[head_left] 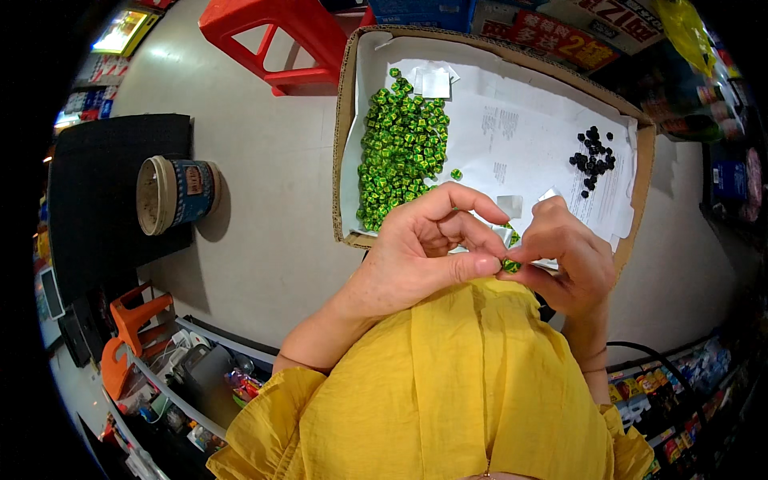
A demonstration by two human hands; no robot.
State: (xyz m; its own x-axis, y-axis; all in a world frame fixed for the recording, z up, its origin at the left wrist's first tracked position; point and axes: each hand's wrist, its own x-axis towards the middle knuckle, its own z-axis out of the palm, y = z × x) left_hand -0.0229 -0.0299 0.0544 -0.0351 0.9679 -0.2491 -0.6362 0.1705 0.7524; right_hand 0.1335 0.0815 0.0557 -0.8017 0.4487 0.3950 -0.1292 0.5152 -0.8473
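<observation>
Just above my lap, a small green-and-black many-sided piece [510, 266] is pinched between both hands. My left hand [424, 252] has its thumb tip against the piece, with its index finger arched above. My right hand [566, 254] is closed, thumb and fingertips on the piece's right side. Behind the fingers, a bit of white and more green show, partly hidden. Beyond my hands lies a shallow cardboard box [342, 160] lined with white paper. A heap of similar green-and-black pieces [404, 148] fills its left side, and small black pieces [594, 160] lie scattered at its right.
Small white squares [436, 84] lie at the box's far left, and a greyish square [510, 206] near my fingers. Left stands a blue-and-white bucket [188, 192]. A red plastic stool [280, 40] is at the back, with stacked cartons [552, 36] beyond the box.
</observation>
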